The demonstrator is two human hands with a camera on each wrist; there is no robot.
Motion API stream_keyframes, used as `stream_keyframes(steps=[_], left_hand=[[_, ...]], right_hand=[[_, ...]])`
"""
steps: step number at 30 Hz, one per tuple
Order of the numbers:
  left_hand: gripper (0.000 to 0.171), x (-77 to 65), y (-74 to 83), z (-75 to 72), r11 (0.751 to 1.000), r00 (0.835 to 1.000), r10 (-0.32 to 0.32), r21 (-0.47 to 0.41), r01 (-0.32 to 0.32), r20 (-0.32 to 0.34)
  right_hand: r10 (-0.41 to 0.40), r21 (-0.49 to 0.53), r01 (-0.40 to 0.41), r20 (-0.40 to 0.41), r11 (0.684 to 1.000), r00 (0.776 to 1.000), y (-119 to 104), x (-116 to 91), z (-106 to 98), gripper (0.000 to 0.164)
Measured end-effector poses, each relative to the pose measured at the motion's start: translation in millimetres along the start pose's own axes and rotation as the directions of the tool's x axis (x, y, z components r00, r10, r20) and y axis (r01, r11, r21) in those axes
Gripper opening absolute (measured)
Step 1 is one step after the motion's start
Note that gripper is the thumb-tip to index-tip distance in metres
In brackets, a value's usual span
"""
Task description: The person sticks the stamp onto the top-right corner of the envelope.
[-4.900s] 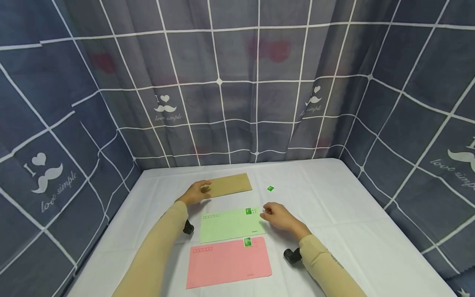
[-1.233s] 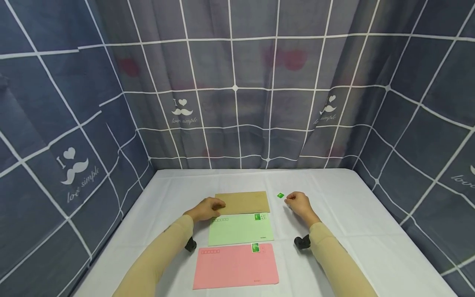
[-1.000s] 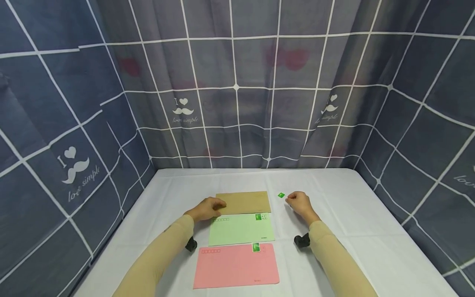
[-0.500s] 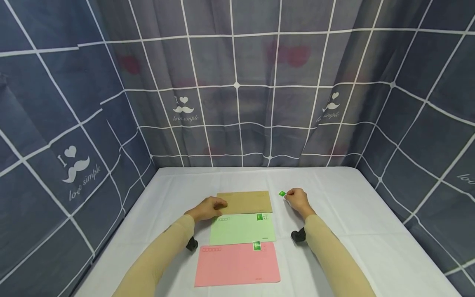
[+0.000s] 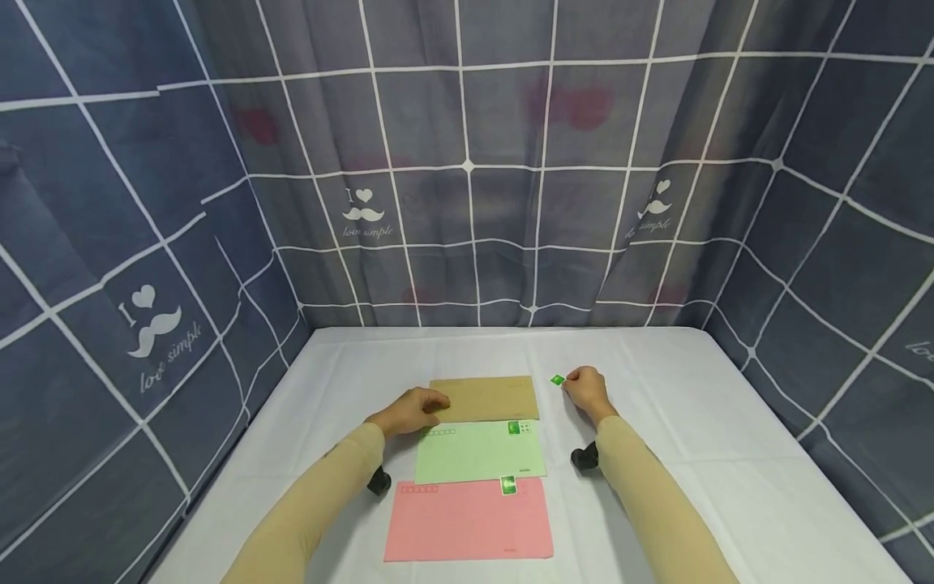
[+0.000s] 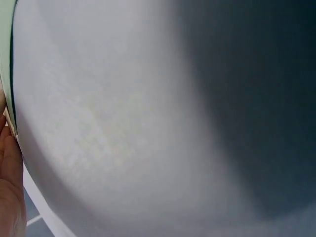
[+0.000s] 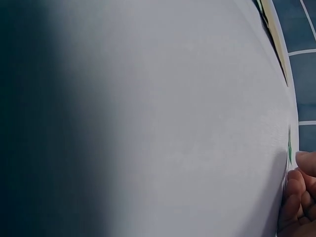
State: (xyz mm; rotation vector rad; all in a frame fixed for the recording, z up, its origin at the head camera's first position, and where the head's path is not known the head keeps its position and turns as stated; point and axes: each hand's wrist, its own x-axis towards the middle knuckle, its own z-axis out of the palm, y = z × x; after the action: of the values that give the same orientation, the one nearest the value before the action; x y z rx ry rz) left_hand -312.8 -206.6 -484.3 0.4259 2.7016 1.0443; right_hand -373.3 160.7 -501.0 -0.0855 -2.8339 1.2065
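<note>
My left hand [image 5: 410, 410] rests on the left end of the tan envelope [image 5: 489, 399], fingers reaching over its edge. In the left wrist view, only part of the left hand [image 6: 11, 173] shows at the left border. My right hand [image 5: 587, 391] is right of that envelope, thumb and finger pinched at the near right corner of a small green stamp [image 5: 558, 380]. The stamp lies diamond-wise on the white cloth. In the right wrist view the stamp [image 7: 290, 149] is a thin green sliver beside the curled fingers of the right hand [image 7: 300, 197].
A light green envelope [image 5: 477, 454] lies against the tan one's near edge. Nearer still is a pink envelope [image 5: 467, 523]. Each bears a green stamp at its upper right. White cloth covers the table [image 5: 693, 487]; dark grid-patterned curtains [image 5: 467, 203] enclose it on three sides.
The tan envelope has come nearer, up to the green one, with my left hand on it. My right hand has moved from beside the green envelope up to the loose stamp.
</note>
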Motion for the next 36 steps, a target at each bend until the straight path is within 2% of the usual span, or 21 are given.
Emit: stream_keyframes(steps=[10, 20, 30, 36], left_hand=[[0.037, -2.5, -1.8, 2.5, 0.999, 0.999, 0.033, 0.006, -0.033, 0.011], [0.038, -1.6, 0.9, 0.4, 0.999, 0.999, 0.037, 0.029, -0.038, 0.032], [0.037, -0.9, 1.8, -0.1, 0.999, 0.999, 0.036, 0.029, -0.037, 0.018], [0.036, -1.9, -1.2, -0.3, 0.998, 0.999, 0.039, 0.043, -0.039, 0.014]], right_hand=[[0.004, -0.060, -0.004, 0.010, 0.998, 1.000, -0.7, 2.1, 1.0, 0.018], [0.042, -0.096, -0.040, 0.021, 0.995, 0.999, -2.3, 6.0, 0.2, 0.019], [0.044, -0.130, -0.041, 0.018, 0.991, 0.999, -6.4, 9.5, 1.7, 0.019], [0.090, -0.117, -0.084, 0.045, 0.990, 0.995, -9.4, 13.0, 2.6, 0.023]])
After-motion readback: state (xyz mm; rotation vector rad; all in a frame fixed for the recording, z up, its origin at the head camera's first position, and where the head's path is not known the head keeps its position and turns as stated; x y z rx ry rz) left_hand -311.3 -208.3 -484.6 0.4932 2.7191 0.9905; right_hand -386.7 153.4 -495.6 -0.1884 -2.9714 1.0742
